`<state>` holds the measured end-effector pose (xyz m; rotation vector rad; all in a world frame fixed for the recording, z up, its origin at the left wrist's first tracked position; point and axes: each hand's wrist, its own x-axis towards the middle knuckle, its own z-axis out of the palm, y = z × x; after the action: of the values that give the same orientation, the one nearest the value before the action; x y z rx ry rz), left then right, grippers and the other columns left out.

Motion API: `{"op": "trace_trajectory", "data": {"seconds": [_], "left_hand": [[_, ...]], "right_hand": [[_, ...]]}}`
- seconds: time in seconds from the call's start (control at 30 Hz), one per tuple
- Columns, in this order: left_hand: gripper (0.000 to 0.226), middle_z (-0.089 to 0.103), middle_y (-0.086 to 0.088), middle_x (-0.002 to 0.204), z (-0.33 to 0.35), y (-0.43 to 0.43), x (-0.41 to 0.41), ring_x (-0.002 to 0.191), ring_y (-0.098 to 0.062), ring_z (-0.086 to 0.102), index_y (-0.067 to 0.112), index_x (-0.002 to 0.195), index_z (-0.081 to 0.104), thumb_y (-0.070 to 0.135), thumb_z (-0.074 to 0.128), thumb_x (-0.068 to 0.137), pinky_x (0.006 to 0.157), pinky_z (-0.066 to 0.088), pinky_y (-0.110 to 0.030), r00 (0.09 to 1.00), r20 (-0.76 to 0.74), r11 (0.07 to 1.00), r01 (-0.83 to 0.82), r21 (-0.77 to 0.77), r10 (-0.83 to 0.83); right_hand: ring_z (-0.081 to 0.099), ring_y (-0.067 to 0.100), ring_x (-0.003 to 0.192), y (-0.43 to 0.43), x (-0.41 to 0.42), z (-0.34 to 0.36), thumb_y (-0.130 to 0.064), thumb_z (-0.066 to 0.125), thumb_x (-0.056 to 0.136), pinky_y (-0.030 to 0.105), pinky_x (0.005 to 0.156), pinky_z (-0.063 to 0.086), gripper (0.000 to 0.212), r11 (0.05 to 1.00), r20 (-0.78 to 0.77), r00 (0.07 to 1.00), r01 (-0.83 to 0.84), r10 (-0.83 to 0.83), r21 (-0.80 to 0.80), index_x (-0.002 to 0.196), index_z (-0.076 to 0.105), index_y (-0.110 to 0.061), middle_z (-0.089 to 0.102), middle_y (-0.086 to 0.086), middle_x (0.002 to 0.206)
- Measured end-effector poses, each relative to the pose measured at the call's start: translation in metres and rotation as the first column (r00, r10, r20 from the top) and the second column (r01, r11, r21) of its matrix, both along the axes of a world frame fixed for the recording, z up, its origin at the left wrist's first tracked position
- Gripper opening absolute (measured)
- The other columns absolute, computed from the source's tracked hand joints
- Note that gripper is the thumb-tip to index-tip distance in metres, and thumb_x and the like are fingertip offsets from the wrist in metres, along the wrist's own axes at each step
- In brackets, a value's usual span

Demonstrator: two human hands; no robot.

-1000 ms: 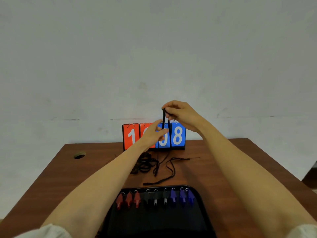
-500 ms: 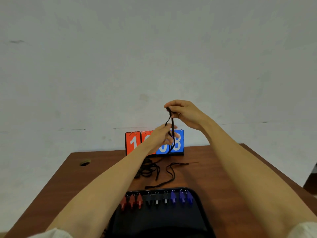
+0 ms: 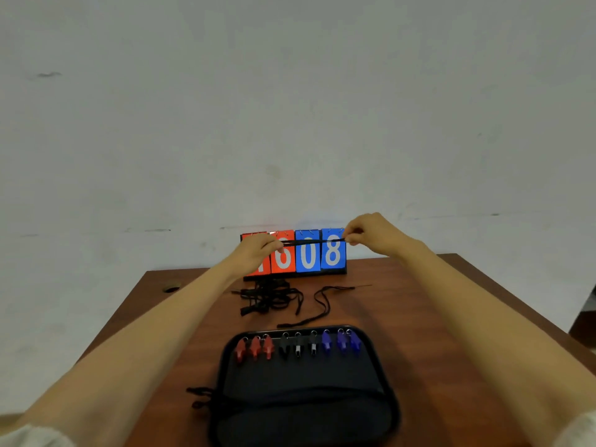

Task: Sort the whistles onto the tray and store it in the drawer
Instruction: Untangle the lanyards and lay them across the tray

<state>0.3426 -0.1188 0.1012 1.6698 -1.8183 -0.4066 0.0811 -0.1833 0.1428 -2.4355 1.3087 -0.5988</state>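
A black tray (image 3: 383, 375) lies at the near edge of the table. Along its far side sit three red whistles (image 3: 254, 348), three black whistles (image 3: 298, 348) and three blue whistles (image 3: 342, 341) in a row. My left hand (image 3: 254, 253) and my right hand (image 3: 371, 233) are raised in front of the scoreboard, each pinching one end of a black lanyard (image 3: 311, 241) stretched level and taut between them. No drawer is visible.
A flip scoreboard (image 3: 308, 256) reading 1608 stands at the table's far edge. A tangle of black lanyards (image 3: 267, 298) and one loose lanyard (image 3: 322, 306) lie between it and the tray. A cable hole (image 3: 170, 288) is at the far left of the wooden table (image 3: 451, 317).
The lanyard hung vertically between my hands, right above left. Now my hands have moved apart sideways and lower, pulling it flat and horizontal.
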Motion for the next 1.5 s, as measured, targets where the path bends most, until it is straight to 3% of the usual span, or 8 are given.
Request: {"op": "trace_trajectory", "data": {"seconds": [0.17, 0.3, 0.43, 0.63, 0.83, 0.97, 1.23, 1.5], "left_hand": [[0.030, 0.064, -0.007, 0.103, -0.018, 0.023, 0.020, 0.098, -0.026, 0.057, 0.013, 0.100, 0.067, 0.028, 0.042, 0.099, 0.084, 0.043, -0.032, 0.990, 0.142, 0.998, 0.012, 0.057, -0.020], [0.032, 0.064, -0.008, 0.108, -0.042, 0.043, 0.028, 0.101, -0.024, 0.055, 0.006, 0.112, 0.066, 0.023, 0.041, 0.100, 0.084, 0.039, -0.029, 0.971, 0.234, 0.995, -0.064, 0.075, 0.045], [0.034, 0.059, -0.001, 0.113, -0.079, 0.060, 0.036, 0.116, -0.024, 0.043, 0.028, 0.126, 0.057, 0.029, 0.034, 0.101, 0.093, 0.028, -0.038, 0.842, 0.507, 0.964, -0.254, 0.072, 0.184], [0.032, 0.060, -0.009, 0.124, -0.112, 0.092, 0.040, 0.119, -0.027, 0.052, 0.013, 0.124, 0.060, 0.021, 0.041, 0.100, 0.100, 0.036, -0.036, 0.944, 0.226, 0.961, -0.264, 0.082, 0.240], [0.012, 0.064, -0.005, 0.094, -0.146, 0.126, 0.042, 0.093, -0.026, 0.059, 0.012, 0.092, 0.059, 0.023, 0.056, 0.093, 0.074, 0.041, -0.031, 0.928, -0.038, 0.914, -0.357, 0.194, 0.370], [0.014, 0.066, -0.005, 0.094, -0.161, 0.138, 0.041, 0.089, -0.021, 0.058, 0.011, 0.094, 0.065, 0.020, 0.053, 0.095, 0.076, 0.043, -0.030, 0.925, -0.004, 0.894, -0.367, 0.257, 0.381], [0.009, 0.068, -0.005, 0.089, -0.189, 0.154, 0.043, 0.089, -0.023, 0.063, 0.013, 0.086, 0.062, 0.018, 0.058, 0.092, 0.077, 0.051, -0.035, 0.911, -0.057, 0.882, -0.379, 0.278, 0.409], [0.009, 0.069, -0.002, 0.105, -0.209, 0.167, 0.044, 0.104, -0.024, 0.060, 0.022, 0.090, 0.067, 0.025, 0.059, 0.091, 0.093, 0.046, -0.041, 0.936, 0.051, 0.921, -0.351, 0.169, 0.347]], "right_hand": [[0.061, 0.026, 0.083, 0.007, -0.013, -0.040, -0.011, 0.045, 0.096, 0.033, 0.072, 0.046, 0.020, 0.992, -0.033, 0.996, 0.076, -0.080, -0.102, 0.101, 0.062, -0.003, 0.066, 0.009, 0.093], [0.055, 0.018, 0.077, 0.022, -0.023, -0.082, -0.019, 0.048, 0.097, 0.027, 0.072, 0.040, 0.020, 0.996, -0.059, 0.995, 0.082, -0.084, -0.037, 0.104, 0.064, -0.010, 0.063, 0.002, 0.087], [0.056, 0.010, 0.078, 0.038, -0.028, -0.121, -0.020, 0.056, 0.094, 0.024, 0.078, 0.043, 0.020, 0.990, -0.023, 0.991, 0.136, -0.135, 0.047, 0.103, 0.071, -0.009, 0.071, 0.003, 0.094], [0.062, 0.013, 0.063, 0.056, -0.041, -0.158, -0.018, 0.063, 0.090, 0.025, 0.071, 0.054, 0.017, 0.944, 0.072, 0.962, 0.241, -0.263, 0.227, 0.091, 0.074, -0.005, 0.069, 0.003, 0.071], [0.064, 0.013, 0.050, 0.073, -0.050, -0.186, -0.013, 0.070, 0.083, 0.024, 0.058, 0.059, 0.012, 0.894, 0.112, 0.930, 0.297, -0.351, 0.337, 0.077, 0.073, -0.003, 0.069, 0.009, 0.063], [0.061, 0.009, 0.050, 0.082, -0.054, -0.198, -0.001, 0.048, 0.095, 0.009, 0.046, 0.049, 0.019, 0.865, 0.060, 0.943, 0.272, -0.326, 0.422, 0.099, 0.066, 0.006, 0.066, 0.014, 0.078], [0.060, 0.013, 0.056, 0.094, -0.069, -0.212, -0.007, 0.058, 0.090, 0.024, 0.058, 0.052, 0.014, 0.840, 0.003, 0.931, 0.326, -0.364, 0.434, 0.078, 0.064, -0.004, 0.066, 0.003, 0.065], [0.063, 0.026, 0.086, 0.106, -0.081, -0.225, -0.018, 0.061, 0.091, 0.036, 0.076, 0.049, 0.016, 0.874, -0.090, 0.952, 0.305, -0.294, 0.377, 0.081, 0.069, -0.010, 0.069, 0.006, 0.091]]}}
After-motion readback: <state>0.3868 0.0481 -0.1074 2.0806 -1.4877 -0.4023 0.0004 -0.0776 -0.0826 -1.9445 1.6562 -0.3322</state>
